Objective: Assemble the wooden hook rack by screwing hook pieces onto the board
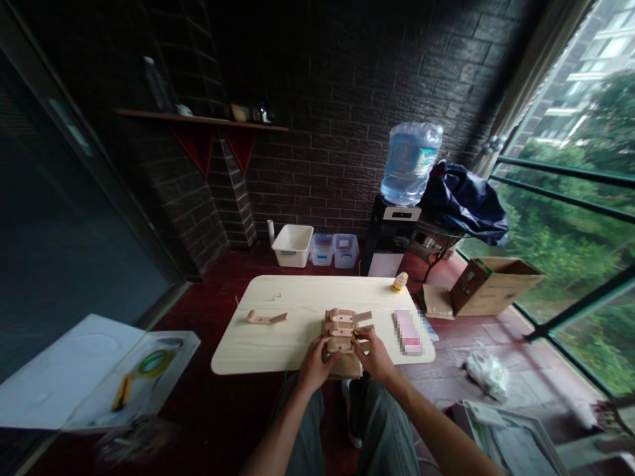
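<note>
A tan piece with several looped straps (341,329) lies at the front edge of the pale wooden table (297,284). At its lower left corner my left hand (316,363) is closed on it, thumb and fingers bent round the edge. My right hand (372,352) pinches a small yellow and dark item (355,335) against the straps on the right side. Farther left on the table rests a loose tan strap (266,318), and two small thin hooks (276,297) lie behind it.
A yellow-capped bottle (399,282) and a pink, pixelated item (408,332) are on the table's right. Behind stand bins (292,246) and a water dispenser (391,238). An open white case (149,370) is at left, a cardboard box (491,287) at right.
</note>
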Action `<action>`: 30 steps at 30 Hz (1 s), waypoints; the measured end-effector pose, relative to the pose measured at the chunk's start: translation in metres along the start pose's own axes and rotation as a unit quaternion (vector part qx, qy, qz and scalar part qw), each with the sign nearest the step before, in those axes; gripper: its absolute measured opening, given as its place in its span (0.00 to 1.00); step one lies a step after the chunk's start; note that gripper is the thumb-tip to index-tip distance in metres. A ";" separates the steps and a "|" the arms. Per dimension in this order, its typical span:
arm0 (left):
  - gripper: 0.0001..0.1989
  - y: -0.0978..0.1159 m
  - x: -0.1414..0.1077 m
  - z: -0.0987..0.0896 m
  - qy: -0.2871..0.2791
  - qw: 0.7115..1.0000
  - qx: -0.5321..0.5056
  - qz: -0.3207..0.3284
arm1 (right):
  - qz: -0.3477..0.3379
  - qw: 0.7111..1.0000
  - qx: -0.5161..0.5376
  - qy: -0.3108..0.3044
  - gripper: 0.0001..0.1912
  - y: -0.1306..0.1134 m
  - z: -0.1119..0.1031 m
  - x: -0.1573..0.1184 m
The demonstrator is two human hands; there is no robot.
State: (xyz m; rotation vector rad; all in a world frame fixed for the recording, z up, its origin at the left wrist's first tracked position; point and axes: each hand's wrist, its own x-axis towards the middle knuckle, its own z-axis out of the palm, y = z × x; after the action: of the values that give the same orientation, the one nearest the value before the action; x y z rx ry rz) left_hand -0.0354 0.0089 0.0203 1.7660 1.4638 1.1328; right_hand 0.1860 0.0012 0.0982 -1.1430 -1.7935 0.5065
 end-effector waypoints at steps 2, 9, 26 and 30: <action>0.24 -0.001 0.000 0.000 -0.002 1.000 0.001 0.002 | -0.006 1.000 -0.005 -0.004 0.13 -0.005 -0.003 0.001; 0.26 -0.007 0.000 0.003 -0.001 1.000 0.009 -0.009 | -0.003 0.999 0.004 -0.032 0.13 -0.014 -0.007 0.005; 0.25 -0.003 0.001 0.001 -0.009 1.000 0.000 -0.016 | -0.008 1.000 -0.004 -0.022 0.12 -0.006 -0.004 0.011; 0.25 0.001 -0.001 -0.001 -0.008 1.000 -0.006 -0.023 | 0.000 1.000 0.008 -0.029 0.13 -0.014 -0.010 0.012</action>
State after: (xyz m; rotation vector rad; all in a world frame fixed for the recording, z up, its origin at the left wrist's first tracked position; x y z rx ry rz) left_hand -0.0359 0.0074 0.0218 1.7202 1.4785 1.0999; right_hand 0.1866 0.0039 0.1190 -1.1275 -1.8350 0.5580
